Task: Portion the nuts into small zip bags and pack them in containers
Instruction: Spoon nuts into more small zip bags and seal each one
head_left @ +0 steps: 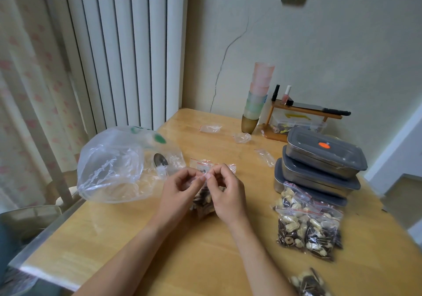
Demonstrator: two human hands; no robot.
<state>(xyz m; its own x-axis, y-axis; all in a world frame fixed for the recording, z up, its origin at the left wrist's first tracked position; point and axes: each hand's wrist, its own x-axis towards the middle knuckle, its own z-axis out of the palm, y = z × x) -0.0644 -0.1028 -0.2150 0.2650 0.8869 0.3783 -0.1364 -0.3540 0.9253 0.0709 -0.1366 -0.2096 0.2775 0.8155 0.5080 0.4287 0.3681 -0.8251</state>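
My left hand [180,189] and my right hand [225,193] meet over the middle of the wooden table [141,238]. Both pinch the top edge of a small zip bag [202,204] filled with nuts, which hangs between them. A large clear plastic bag [114,168] with a metal scoop [161,160] inside lies to the left. Several filled zip bags [308,225] lie in a pile at the right. Behind that pile stand three stacked steel containers [319,165] with grey lids. Another filled bag [308,283] lies at the bottom edge.
Empty small zip bags [210,128] lie scattered on the far part of the table. A stack of plastic cups [257,99] and a small wooden rack [296,113] with bottles stand at the back by the wall. The table's left edge borders a curtain and a radiator.
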